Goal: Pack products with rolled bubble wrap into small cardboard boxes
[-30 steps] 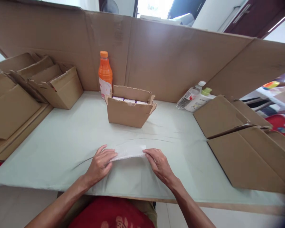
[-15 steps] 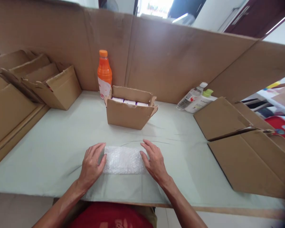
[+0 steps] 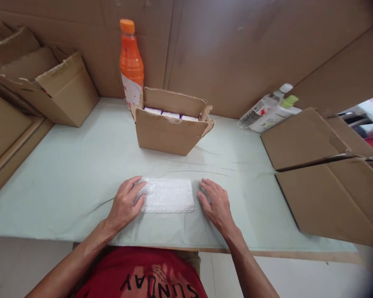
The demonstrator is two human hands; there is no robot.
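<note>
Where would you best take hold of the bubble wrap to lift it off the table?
Pinch a short end of the bubble wrap, coming in low from the side. It lies flat and thin on the cloth, so only its edges offer a grip. The left hand touches the left end; the right hand lies just off the right end.

Left hand (image 3: 124, 205) and right hand (image 3: 216, 203) lie flat — palms down (fingers loosely spread), forearms angled inward.

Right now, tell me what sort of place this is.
Probably a small packing station: a flat white bubble-wrap sheet, an open brown cardboard box of white packs, and flattened brown cardboard cartons alongside.
</note>
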